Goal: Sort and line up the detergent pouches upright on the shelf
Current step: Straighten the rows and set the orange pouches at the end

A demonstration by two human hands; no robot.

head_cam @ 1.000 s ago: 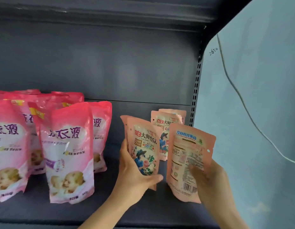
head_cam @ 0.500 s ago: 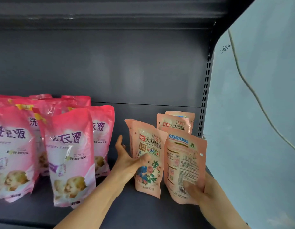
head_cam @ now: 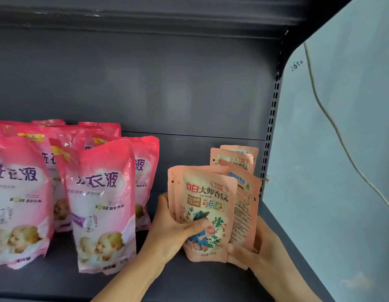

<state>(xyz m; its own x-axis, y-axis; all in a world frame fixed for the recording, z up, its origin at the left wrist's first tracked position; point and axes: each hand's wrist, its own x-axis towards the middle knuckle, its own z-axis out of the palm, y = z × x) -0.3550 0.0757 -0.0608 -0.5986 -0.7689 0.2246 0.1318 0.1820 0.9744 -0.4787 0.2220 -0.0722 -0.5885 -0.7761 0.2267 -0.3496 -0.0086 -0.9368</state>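
Left hand (head_cam: 167, 232) grips floral pouch (head_cam: 207, 214); right hand (head_cam: 256, 253) pinches back-facing pouch (head_cam: 243, 216).

A dark grey metal shelving unit (head_cam: 145, 83) fills the view, its back panel plain. A slotted upright (head_cam: 271, 127) runs down its right edge. Right of that upright stands a pale blue-grey wall (head_cam: 352, 149), crossed by a thin cable (head_cam: 333, 125) below handwritten digits (head_cam: 296, 65).
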